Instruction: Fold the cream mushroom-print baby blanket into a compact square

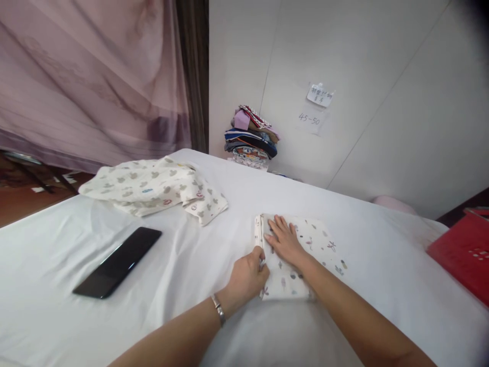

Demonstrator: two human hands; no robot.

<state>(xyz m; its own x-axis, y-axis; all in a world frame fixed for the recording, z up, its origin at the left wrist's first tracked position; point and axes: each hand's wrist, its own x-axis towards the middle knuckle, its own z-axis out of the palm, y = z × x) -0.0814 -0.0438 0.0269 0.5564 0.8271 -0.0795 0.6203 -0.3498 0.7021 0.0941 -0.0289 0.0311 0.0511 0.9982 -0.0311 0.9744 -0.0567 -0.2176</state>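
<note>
A folded white cloth (317, 242) printed with small plants and figures lies flat in front of me. Its left side shows several stacked layers. My left hand (249, 272), with a silver band at the wrist, pinches the cloth's left edge between thumb and fingers. Across the top of the same cloth, near its upper left corner, my right hand (284, 239) rests flat with fingers spread. Farther left lies a second, crumpled white garment (153, 186) with grey plant shapes and a few red marks; neither hand touches it.
A black phone (118, 262) lies on the white-covered table (183, 306) at left. Behind the far edge, folded clothes (250, 137) are stacked by a wall with paper labels (320, 96). A red bag or box (462, 255) stands at right. A pink curtain (95, 76) hangs at left.
</note>
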